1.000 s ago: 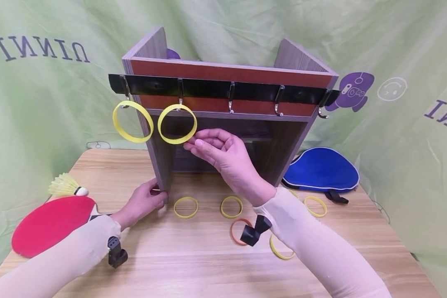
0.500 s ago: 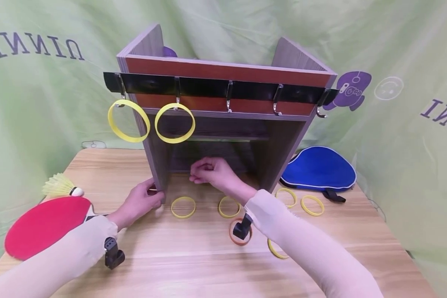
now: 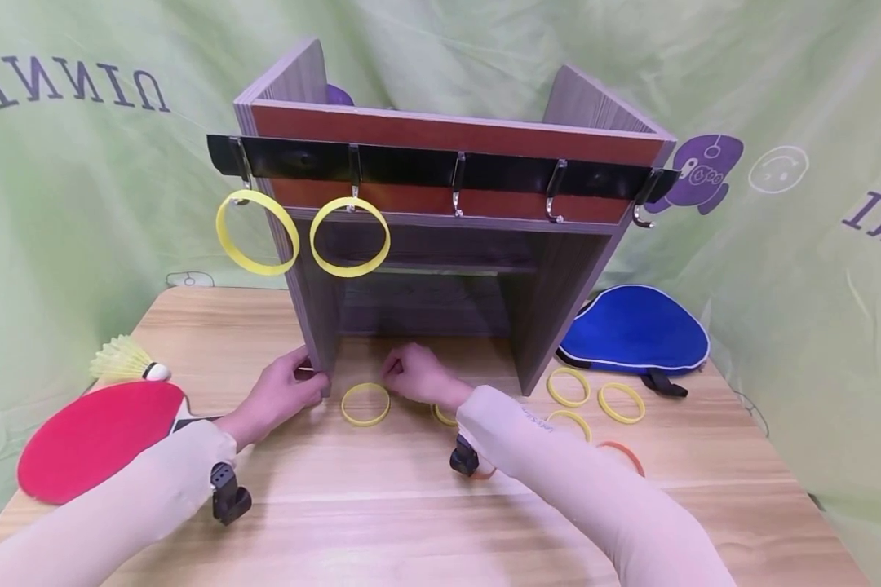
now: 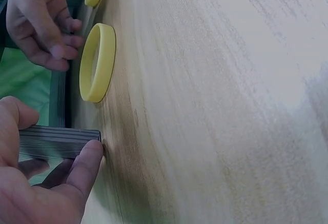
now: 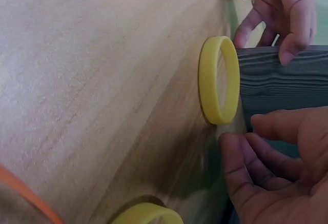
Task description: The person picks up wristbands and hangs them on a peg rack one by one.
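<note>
My left hand point(image 3: 282, 391) grips the lower front edge of the left side panel point(image 4: 61, 141) of a grey wood-grain shelf unit, thumb on one face and fingers on the other. My right hand point(image 3: 417, 373) is low in front of the unit's opening, fingers loosely bent and thumb apart from them, holding nothing. Close to its fingertips a yellow wristband-like ring point(image 5: 207, 80) lies on the table. Another yellow ring point(image 5: 146, 214) lies partly behind the right wrist. Two yellow rings hang above, one ring point(image 3: 260, 269) on the leftmost hook and one ring point(image 3: 350, 272) on the second.
A black rail point(image 3: 404, 167) with several hooks crosses the unit's red front. At left lie a red table tennis paddle point(image 3: 103, 440) and a shuttlecock point(image 3: 125, 360). Right of the unit are a blue paddle case point(image 3: 635, 330), yellow rings and an orange ring point(image 3: 624, 451).
My right hand has left the ring on the second hook and come down to the table beside the yellow ring there. My left hand keeps its grip on the panel.
</note>
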Available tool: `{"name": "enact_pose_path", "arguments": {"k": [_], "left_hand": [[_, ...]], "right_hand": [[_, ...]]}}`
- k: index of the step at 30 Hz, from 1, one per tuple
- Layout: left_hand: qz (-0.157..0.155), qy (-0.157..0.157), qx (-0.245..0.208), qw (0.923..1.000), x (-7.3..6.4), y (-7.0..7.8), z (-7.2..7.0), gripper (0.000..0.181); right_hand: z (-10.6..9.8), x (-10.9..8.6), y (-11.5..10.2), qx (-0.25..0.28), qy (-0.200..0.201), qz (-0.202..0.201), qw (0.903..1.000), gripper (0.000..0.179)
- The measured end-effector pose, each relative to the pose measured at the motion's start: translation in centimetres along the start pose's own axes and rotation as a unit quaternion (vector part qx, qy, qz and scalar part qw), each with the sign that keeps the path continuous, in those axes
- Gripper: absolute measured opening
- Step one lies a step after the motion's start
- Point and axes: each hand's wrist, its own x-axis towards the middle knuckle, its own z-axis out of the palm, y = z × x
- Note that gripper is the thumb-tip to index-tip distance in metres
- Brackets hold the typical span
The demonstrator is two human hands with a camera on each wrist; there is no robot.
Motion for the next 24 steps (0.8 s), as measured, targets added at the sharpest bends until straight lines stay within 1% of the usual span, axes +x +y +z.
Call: {"name": "enact_pose_path", "arguments": {"k": [2,6,9,14,17,20,24], "left_hand": [[-0.001,0.0,-0.001,1.0,0.0,0.1,0.0,0.049],[-0.003,-0.002,-0.003,1.0,0.1,0.1,0.0,0.049],[-0.007,-0.002,-0.004,1.0,0.1,0.0,-0.1,0.049],[-0.004,-0.001,-0.007,1.0,0.1,0.1,-0.2,0.049],[0.0,-0.001,-0.008,1.0,0.1,0.2,-0.1,0.048],[0.0,-0.003,-0.007,1.0,0.1,0.2,-0.1,0.047],[-0.003,-0.004,-0.008,1.0,0.1,0.1,-0.1,0.047]], "right_hand": [[0.3,0.1,-0.1,-0.027,-0.004,0.002,0.9996,0.016],[0.8,0.1,-0.1,-0.055,-0.015,0.011,0.9983,0.011],[1.2,0.1,-0.2,-0.078,-0.014,0.007,0.9969,0.009],[1.5,0.1,-0.4,-0.106,-0.007,0.0,0.9943,0.011],[1.5,0.0,-0.4,-0.105,-0.004,0.005,0.9944,0.011],[1.5,-0.1,-0.4,-0.092,-0.004,0.013,0.9956,0.01],[1.3,-0.2,-0.4,-0.041,-0.008,0.025,0.9988,0.008]]}}
